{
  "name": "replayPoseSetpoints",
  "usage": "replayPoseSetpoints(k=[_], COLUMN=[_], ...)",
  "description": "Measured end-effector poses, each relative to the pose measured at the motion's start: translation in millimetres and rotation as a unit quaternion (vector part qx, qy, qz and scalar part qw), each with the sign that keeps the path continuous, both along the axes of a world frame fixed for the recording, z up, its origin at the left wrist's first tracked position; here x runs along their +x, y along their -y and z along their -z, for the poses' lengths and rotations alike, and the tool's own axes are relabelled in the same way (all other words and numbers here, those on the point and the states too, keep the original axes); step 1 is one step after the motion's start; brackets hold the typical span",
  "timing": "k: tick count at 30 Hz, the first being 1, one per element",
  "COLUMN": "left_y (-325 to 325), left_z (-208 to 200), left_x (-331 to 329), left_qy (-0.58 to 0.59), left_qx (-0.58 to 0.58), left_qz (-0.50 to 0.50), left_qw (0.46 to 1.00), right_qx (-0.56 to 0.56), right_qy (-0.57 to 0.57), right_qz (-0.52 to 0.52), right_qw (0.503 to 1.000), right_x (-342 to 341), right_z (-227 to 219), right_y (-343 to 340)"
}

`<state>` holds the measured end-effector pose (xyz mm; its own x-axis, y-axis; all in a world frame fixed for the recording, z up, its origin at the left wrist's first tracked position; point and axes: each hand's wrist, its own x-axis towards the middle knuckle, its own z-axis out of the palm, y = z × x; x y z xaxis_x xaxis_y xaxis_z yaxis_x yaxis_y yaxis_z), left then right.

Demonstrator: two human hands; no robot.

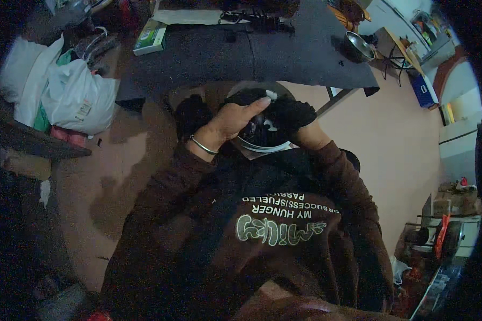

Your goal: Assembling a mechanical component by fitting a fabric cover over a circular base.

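Note:
My left hand (231, 121) is closed on a dark, glossy-looking object with white patches (262, 127), its thumb stretched along the top; the object's kind cannot be made out. Bunched black cloth (300, 115) lies against that object's right side. It covers most of my right hand (311, 136), so those fingers are hidden. Beneath both hands shows a round container with a pale rim (265, 148), close in front of my lap. A metal bangle (202, 145) circles my left wrist.
A table with a dark cloth (209, 59) stands ahead, bearing a green-and-white box (150, 37) and a metal bowl (360, 46). White plastic bags (77, 96) fill a low shelf at left. A blue box (424, 91) stands far right.

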<state>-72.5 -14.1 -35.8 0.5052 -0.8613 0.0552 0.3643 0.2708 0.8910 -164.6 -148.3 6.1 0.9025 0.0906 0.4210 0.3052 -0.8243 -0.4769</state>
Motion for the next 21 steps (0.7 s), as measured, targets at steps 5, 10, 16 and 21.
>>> replayPoseSetpoints(k=[5,10,16,21], left_y=[6.1,11.7,-17.1,4.9], left_z=[15.4,6.6,-16.9,-27.4], left_x=[1.9,-0.1,7.7,-3.6], left_qy=[-0.049,-0.028,0.233,0.332], left_qx=[0.053,0.050,0.107,-0.011], left_qz=[-0.042,-0.026,-0.075,-0.171], left_qw=[0.996,0.998,0.964,0.927], right_qx=[-0.094,-0.086,0.105,0.174], right_qy=[0.006,0.052,0.035,-0.011], right_qz=[-0.013,-0.039,0.028,0.044], right_qw=[0.995,0.994,0.993,0.984], right_x=[-1.0,-4.2,-6.1,-1.5], right_z=[9.4,14.4,2.5,4.1], right_y=[2.6,9.5,11.9,10.5])
